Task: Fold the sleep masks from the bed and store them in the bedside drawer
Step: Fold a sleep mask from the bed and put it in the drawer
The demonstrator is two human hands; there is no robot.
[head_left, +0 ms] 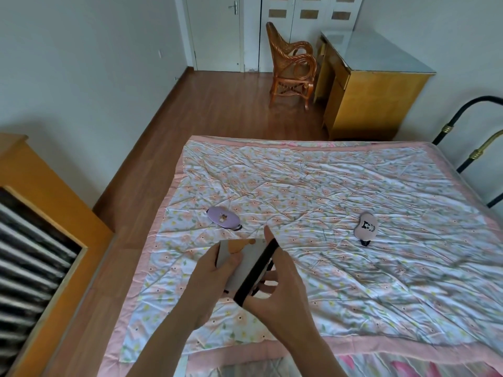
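Observation:
Above the near left part of the bed [326, 191] I hold a white sleep mask [245, 263] with an orange patch and a black strap. My left hand [209, 281] grips its left side. My right hand [275, 292] pinches the black strap, stretched diagonally across the mask. A purple sleep mask [223, 220] lies on the floral quilt just beyond my hands, to the left. Farther right on the quilt is a pink sleep mask [367, 225] with a panda face, its black strap showing below it. No drawer is visible as such.
An orange wooden cabinet [40, 213] with a dark slatted opening stands at the left, beside the bed. Wood floor runs between them. Beyond the bed are a rattan chair [292, 68], a yellow desk [373, 88] and a closed door. A black metal bed frame [473, 148] rises at the right.

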